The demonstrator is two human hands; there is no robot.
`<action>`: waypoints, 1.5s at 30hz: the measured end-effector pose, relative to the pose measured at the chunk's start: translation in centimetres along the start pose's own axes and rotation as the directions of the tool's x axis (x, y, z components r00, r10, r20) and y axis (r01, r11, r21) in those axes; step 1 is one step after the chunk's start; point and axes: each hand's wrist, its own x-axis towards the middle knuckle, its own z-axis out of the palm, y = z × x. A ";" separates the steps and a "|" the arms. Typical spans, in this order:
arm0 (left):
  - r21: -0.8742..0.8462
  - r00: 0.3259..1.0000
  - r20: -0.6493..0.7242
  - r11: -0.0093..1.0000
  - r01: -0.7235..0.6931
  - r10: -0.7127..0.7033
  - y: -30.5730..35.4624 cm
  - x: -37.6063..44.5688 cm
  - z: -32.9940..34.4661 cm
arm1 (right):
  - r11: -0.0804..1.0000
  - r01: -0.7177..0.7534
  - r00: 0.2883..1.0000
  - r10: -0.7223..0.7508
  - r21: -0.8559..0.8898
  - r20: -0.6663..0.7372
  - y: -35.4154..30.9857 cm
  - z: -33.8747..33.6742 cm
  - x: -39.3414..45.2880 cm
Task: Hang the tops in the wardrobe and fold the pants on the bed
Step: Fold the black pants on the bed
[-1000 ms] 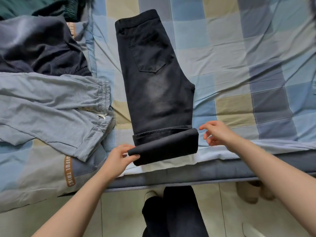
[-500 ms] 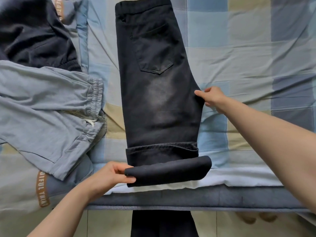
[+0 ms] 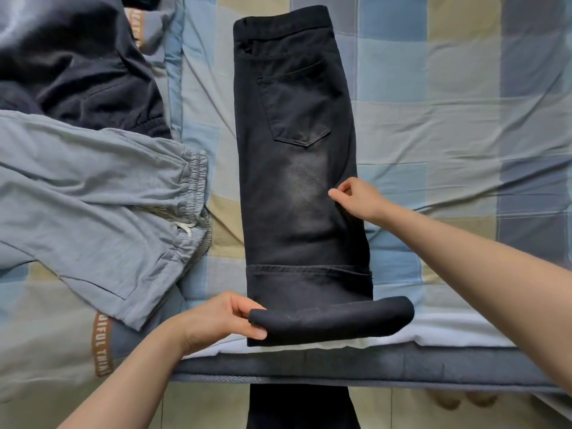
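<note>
Black denim, by the look of it: the black pants (image 3: pixel 301 168) lie lengthwise on the checked bed (image 3: pixel 448 97), already doubled leg over leg, back pocket upward and waistband at the far end. Their lower part is turned up in a thick rolled fold at the near end, close to the mattress edge. The left hand (image 3: pixel 216 320) pinches that fold at its left corner, thumb below and fingers above. The right hand (image 3: pixel 359 198) rests at the pants' right edge about midway along, fingertips drawn together in what looks like a light pinch on the cloth.

Judging by its creases, the fabric is soft but fairly weighty and will hold a fold without springing back. It should not slip on the cotton sheet. Best hold is at both corners of the rolled fold, so it carries up toward the waistband evenly.

Left of the pants lie grey pants (image 3: pixel 102 218) with an elastic waist, and beyond them a dark garment (image 3: pixel 74 69).
</note>
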 end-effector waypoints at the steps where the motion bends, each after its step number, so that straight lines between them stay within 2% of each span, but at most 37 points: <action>1: -0.008 1.000 0.009 1.000 -0.022 0.022 0.3 -0.1 -0.1 | 0.994 -0.041 0.998 0.036 0.102 0.044 -0.2 -0.4 0.1; 4: -0.080 0.993 0.007 0.990 -0.118 0.119 1.8 -0.4 -0.8 | 0.914 -0.200 0.972 0.139 0.353 0.192 -0.3 -1.6 0.3; 8: -0.237 0.953 -0.081 0.923 -0.304 0.293 6.6 0.5 -3.0 | 0.867 -0.296 0.918 0.143 0.400 0.369 1.1 -3.7 0.9; 11: -0.241 0.895 -0.227 0.868 -0.433 0.384 12.6 3.4 -5.6 | 0.810 -0.335 0.928 0.195 0.481 0.318 3.3 -4.9 1.6; 14: -0.194 0.810 -0.441 0.840 -0.507 0.387 17.9 8.0 -9.5 | 0.750 -0.331 0.911 0.094 0.572 0.403 3.4 -4.7 2.0; 15: -0.150 0.776 -0.516 0.853 -0.499 0.363 18.8 9.4 -11.0 | 0.707 -0.354 0.901 0.082 0.612 0.426 3.2 -4.6 2.2; 16: -0.090 0.754 -0.582 0.897 -0.433 0.305 18.8 10.5 -12.2 | 0.690 -0.389 0.885 0.096 0.611 0.456 3.1 -4.4 2.4; 18: -0.018 0.766 -0.634 0.988 -0.153 0.107 16.6 12.0 -13.2 | 0.666 -0.424 0.877 0.133 0.614 0.462 3.9 -4.2 3.1; 19: -0.025 0.777 -0.628 0.997 -0.072 0.040 14.7 12.4 -13.1 | 0.626 -0.417 0.887 0.120 0.659 0.447 4.2 -4.0 3.2; 20: -0.055 0.770 -0.637 0.996 -0.068 0.017 12.8 12.8 -12.7 | 0.593 -0.405 0.896 0.107 0.696 0.430 4.6 -3.7 3.1; 23: -0.043 0.660 -0.746 0.982 -0.187 0.093 8.8 13.4 -11.9 | 0.565 -0.330 0.930 0.060 0.756 0.362 4.7 -2.6 2.3; 25: 0.030 0.581 -0.802 0.981 -0.193 0.139 7.8 13.3 -11.4 | 0.591 -0.244 0.951 -0.008 0.769 0.309 5.0 -2.0 1.5; 27: 0.056 0.533 -0.833 0.980 -0.192 0.152 7.5 13.5 -11.3 | 0.671 -0.123 0.968 -0.082 0.731 0.239 5.1 -1.6 0.7; 29: 0.030 0.577 -0.808 0.986 -0.167 0.122 7.7 13.7 -11.2 | 0.753 -0.012 0.984 -0.110 0.658 0.143 5.1 -1.2 0.1; 32: -0.001 0.676 -0.732 0.992 -0.126 0.086 8.4 14.0 -11.5 | 0.724 0.004 0.988 -0.109 0.689 0.108 4.6 -0.8 0.1; 33: 0.019 0.679 -0.727 0.991 -0.130 0.103 8.4 14.2 -11.5 | 0.688 -0.040 0.988 -0.080 0.725 0.130 4.3 -0.9 0.2; 36: 0.067 0.620 -0.765 0.980 -0.186 0.171 8.6 14.5 -11.0 | 0.570 -0.185 0.971 -0.020 0.801 0.239 3.6 -1.0 0.8; 38: 0.003 0.623 -0.765 0.968 -0.249 0.163 8.9 14.5 -10.5 | 0.508 -0.282 0.951 0.034 0.814 0.308 3.5 -1.3 1.1; 39: -0.063 0.649 -0.747 0.957 -0.284 0.143 8.8 14.4 -10.4 | 0.486 -0.324 0.939 0.063 0.812 0.337 3.5 -1.6 1.1; 41: -0.197 0.743 -0.663 0.939 -0.283 0.085 8.7 13.7 -10.2 | 0.442 -0.393 0.915 0.106 0.806 0.388 3.6 -2.2 1.2; 43: -0.237 0.829 -0.558 0.954 -0.181 0.019 8.1 13.1 -10.0 | 0.432 -0.422 0.902 0.114 0.797 0.416 3.7 -2.7 1.3; 45: -0.211 0.853 -0.522 0.971 -0.112 -0.014 7.2 12.7 -9.9 | 0.456 -0.423 0.901 0.115 0.783 0.419 3.6 -2.7 1.4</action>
